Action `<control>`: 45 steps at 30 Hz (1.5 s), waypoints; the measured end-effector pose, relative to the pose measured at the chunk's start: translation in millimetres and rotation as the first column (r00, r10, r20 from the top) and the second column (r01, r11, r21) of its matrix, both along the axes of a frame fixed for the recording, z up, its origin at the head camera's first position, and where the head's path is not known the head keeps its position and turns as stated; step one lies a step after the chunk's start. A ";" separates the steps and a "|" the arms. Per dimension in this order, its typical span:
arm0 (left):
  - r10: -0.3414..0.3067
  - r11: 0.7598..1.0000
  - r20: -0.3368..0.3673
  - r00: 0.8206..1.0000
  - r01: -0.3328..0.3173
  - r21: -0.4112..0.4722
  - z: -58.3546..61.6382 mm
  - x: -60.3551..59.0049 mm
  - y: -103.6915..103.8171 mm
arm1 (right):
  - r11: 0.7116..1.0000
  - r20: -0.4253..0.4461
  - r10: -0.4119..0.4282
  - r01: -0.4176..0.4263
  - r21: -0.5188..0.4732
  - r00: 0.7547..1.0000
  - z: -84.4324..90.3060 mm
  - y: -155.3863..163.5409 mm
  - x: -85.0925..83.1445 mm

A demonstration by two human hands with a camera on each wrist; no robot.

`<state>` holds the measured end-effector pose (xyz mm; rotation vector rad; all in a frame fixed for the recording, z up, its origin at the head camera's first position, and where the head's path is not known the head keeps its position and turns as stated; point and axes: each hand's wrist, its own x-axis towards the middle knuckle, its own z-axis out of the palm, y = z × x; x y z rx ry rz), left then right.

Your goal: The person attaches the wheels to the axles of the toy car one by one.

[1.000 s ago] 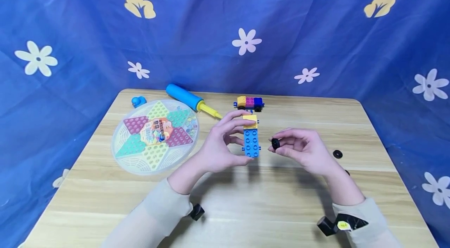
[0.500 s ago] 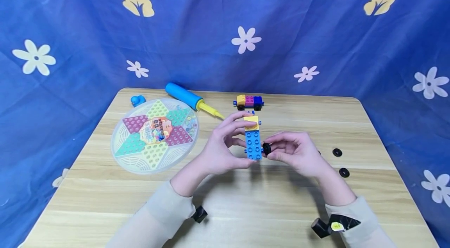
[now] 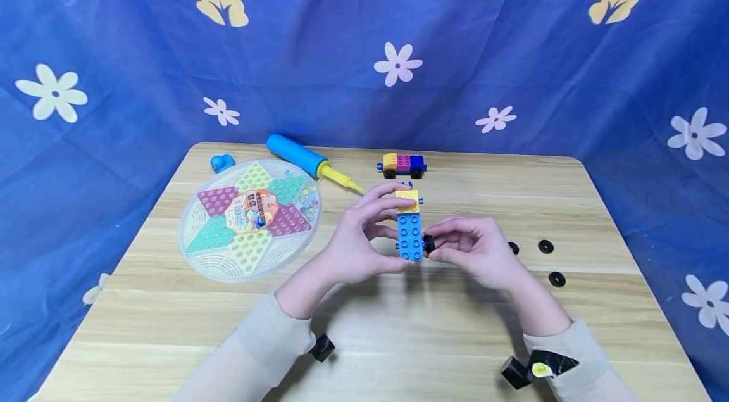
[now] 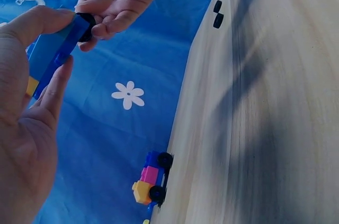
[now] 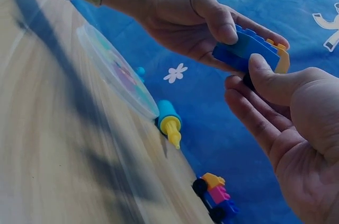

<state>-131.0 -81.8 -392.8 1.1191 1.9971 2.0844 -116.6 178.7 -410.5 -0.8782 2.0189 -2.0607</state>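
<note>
Since a second ago the right hand [image 3: 475,250] has carried its pinched black wheel [image 3: 429,244] in against the blue brick chassis [image 3: 410,235]. Left hand [image 3: 355,244] grips that chassis above the counter [image 3: 398,339]; steady it and press squarely onto the side axle.

checkers board [image 3: 250,219] | pump [image 3: 310,163] | toy car [image 3: 402,165] | three loose wheels [image 3: 545,246] | table [image 3: 398,339]

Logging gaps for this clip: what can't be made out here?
- Wheel on its axle or only against it: head view too small, right wrist view blocked by the right hand.
- Game board label: too small.
- Left hand hides the block underside.
</note>
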 end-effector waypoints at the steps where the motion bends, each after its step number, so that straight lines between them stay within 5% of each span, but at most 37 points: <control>1: -0.001 1.000 0.006 1.000 0.001 0.002 -0.3 -0.1 0.1 | 1.000 -0.006 -0.011 0.010 -0.004 1.000 -0.5 -1.0 0.3; 16: 0.008 0.998 0.121 0.993 -0.015 0.053 3.2 -0.6 -3.5 | 0.990 0.053 -0.127 0.130 -0.055 0.990 -3.5 -20.4 4.4; 22: 0.011 0.995 0.138 0.990 -0.024 0.092 0.8 -0.3 -2.4 | 0.973 0.085 -0.220 0.225 -0.058 0.972 -2.2 -26.4 10.3; 31: -0.015 0.997 0.136 0.991 0.004 0.081 -1.3 -0.1 -1.6 | 0.970 0.141 -0.240 0.245 -0.014 0.960 -0.2 -27.1 12.4; 36: -0.035 0.994 0.127 0.991 0.022 0.102 -2.7 1.3 -2.8 | 0.988 0.112 -0.128 0.137 -0.076 0.985 -7.0 -20.6 8.6; 40: -0.060 0.994 0.113 0.992 0.049 0.101 -3.1 3.8 -1.5 | 0.988 0.099 0.068 -0.053 -0.148 0.993 -15.6 -12.0 2.0; 43: -0.078 0.993 0.104 0.991 0.068 0.101 -3.6 5.2 0.9 | 0.954 0.124 0.254 -0.226 -0.198 0.959 -20.1 -8.6 -3.2; 45: -0.089 0.992 0.096 0.991 0.080 0.101 -4.1 5.9 2.5 | 0.909 0.159 0.381 -0.337 -0.247 0.911 -22.2 -8.9 -6.2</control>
